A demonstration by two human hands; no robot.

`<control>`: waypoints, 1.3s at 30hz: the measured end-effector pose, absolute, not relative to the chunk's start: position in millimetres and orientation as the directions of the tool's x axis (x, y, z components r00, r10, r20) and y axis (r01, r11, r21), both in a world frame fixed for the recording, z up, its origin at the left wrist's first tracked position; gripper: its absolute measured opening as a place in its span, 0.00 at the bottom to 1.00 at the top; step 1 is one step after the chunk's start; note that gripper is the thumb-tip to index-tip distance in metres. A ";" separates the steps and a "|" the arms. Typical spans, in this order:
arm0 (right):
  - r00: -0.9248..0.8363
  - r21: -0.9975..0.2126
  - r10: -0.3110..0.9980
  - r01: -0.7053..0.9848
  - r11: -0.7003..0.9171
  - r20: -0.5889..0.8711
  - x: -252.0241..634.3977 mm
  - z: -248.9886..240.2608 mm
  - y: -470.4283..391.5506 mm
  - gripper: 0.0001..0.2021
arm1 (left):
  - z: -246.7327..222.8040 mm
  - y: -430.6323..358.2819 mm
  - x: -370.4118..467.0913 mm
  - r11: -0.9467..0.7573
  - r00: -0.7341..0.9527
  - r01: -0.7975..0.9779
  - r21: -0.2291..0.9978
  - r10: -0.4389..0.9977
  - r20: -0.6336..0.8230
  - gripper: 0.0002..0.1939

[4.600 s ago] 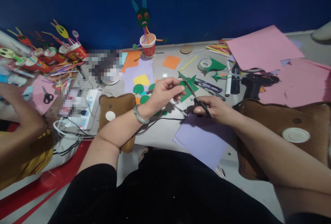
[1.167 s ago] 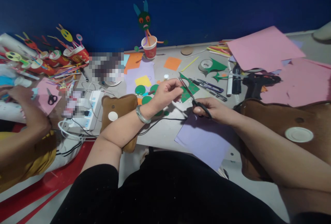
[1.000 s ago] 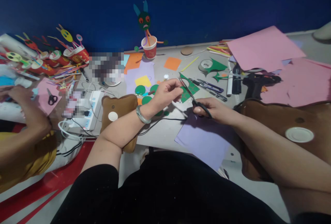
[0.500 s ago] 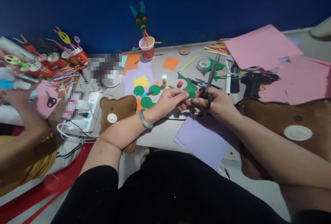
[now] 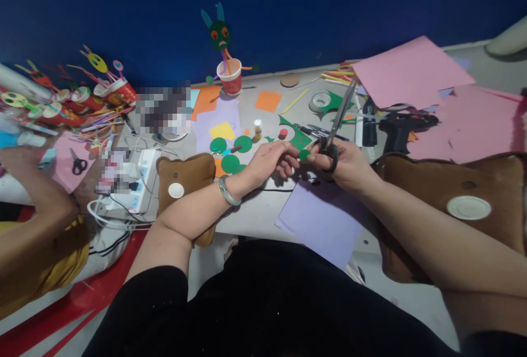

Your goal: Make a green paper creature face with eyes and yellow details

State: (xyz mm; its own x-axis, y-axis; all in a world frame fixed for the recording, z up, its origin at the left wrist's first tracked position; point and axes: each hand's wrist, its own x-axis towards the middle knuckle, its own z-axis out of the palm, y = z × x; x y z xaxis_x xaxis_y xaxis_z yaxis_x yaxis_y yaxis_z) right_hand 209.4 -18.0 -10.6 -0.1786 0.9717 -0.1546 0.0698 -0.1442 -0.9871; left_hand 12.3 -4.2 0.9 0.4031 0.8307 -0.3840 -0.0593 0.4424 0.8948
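My right hand [image 5: 343, 163] holds black-handled scissors [image 5: 341, 110], blades pointing up and away, and pinches a small green disc [image 5: 304, 155] between thumb and finger. Just left of the disc is my left hand [image 5: 275, 162], fingers loosely curled and a little apart, with nothing visible in them. Green paper circles [image 5: 231, 163] lie on the table left of my left hand, near a small glue bottle [image 5: 257, 129]. Beyond the hands are green paper scraps [image 5: 296, 133]. A purple sheet [image 5: 321, 217] hangs over the table's front edge below my right hand.
A red cup [image 5: 231, 79] with a green-headed figure stands at the back. Brown cushions [image 5: 187, 181] flank my arms. A black glue gun [image 5: 397, 129] and pink sheets [image 5: 411, 74] lie at right. A power strip [image 5: 145, 181] and another person's arm [image 5: 39, 203] are at left.
My left fingers have moved slightly away from the green disc, which now stays in my right fingertips. The whole view has shifted a little.
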 end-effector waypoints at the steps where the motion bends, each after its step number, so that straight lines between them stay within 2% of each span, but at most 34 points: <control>1: -0.199 -0.987 0.968 0.069 -0.144 -0.155 209.9 -11.5 -17.8 0.20 | 1.1 -4.3 11.9 0.428 0.408 -0.068 0.901 0.836 -0.366 0.16; 5: -0.277 -0.989 0.951 0.074 -0.125 -0.141 212.3 -15.1 -17.8 0.19 | -0.7 -5.3 7.8 0.336 0.493 -0.081 0.938 0.832 -0.255 0.21; 11: -0.306 -0.991 0.943 0.078 -0.108 -0.127 211.2 -11.2 -18.6 0.20 | -4.9 -1.0 3.0 0.317 0.578 -0.044 0.947 0.782 -0.234 0.25; 15: -0.291 -0.991 0.950 0.101 -0.083 -0.109 213.4 -8.5 -16.0 0.24 | 0.1 1.1 1.0 0.267 0.509 -0.090 0.960 0.840 -0.186 0.22; 18: -0.393 -0.986 0.916 0.168 -0.013 -0.079 218.5 -13.1 -12.3 0.28 | 5.6 2.4 -1.6 0.251 0.442 -0.140 0.958 0.881 -0.166 0.18; 22: -0.519 -0.967 0.845 0.254 0.007 -0.130 220.7 -21.5 -9.9 0.31 | 8.3 4.1 -4.5 0.221 0.377 -0.223 0.950 0.918 -0.125 0.17; 30: -0.592 -0.942 0.774 0.335 -0.019 -0.226 217.4 -16.5 -11.0 0.35 | 5.1 5.9 -6.5 0.189 0.386 -0.228 0.955 0.918 -0.090 0.18; 39: -0.604 -0.939 0.760 0.344 -0.020 -0.238 220.1 -19.7 -9.9 0.37 | 6.1 5.8 -6.5 0.194 0.373 -0.199 0.961 0.921 -0.109 0.18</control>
